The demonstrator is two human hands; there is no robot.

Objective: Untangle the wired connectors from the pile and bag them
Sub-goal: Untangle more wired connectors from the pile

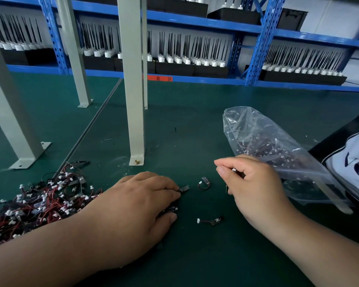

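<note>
Pile (39, 204) of connectors at the bench's left edge: red and black leads, white plugs, small black parts, all knotted together. Large, and far from cleared; most of the work left there, by the look of it.

Freed and lying singly on the bench (195, 125) between the hands: one connector (204, 183) near the middle, a second one (210, 221) closer to the body. Both well apart from the pile, neither bagged yet.

Left hand (145, 199) palm down just right of the pile, fingers curled onto loose pieces. One black end (183, 189) poking out at the fingertips, another caught between thumb and fingers. Perhaps more beneath the palm, but hidden.

Right hand (255, 183) raised off the bench, thumb and curled fingers pinching a connector. White plug (234, 169) showing between them, dark end hanging below the palm. Close beside the bag, not inside it.

Bag (278, 146) of clear plastic, on its side at the right, puffed open. Through the film, a fair heap of connectors already in: a good share done.

Judged as midway at best: sorting and bagging well under way, but more in the pile than in the bag.

Further out, grey posts (133, 79) bolted to the bench, blue shelves (195, 23) of black antennas behind, a white sleeve (356, 158) at the far right.
</note>
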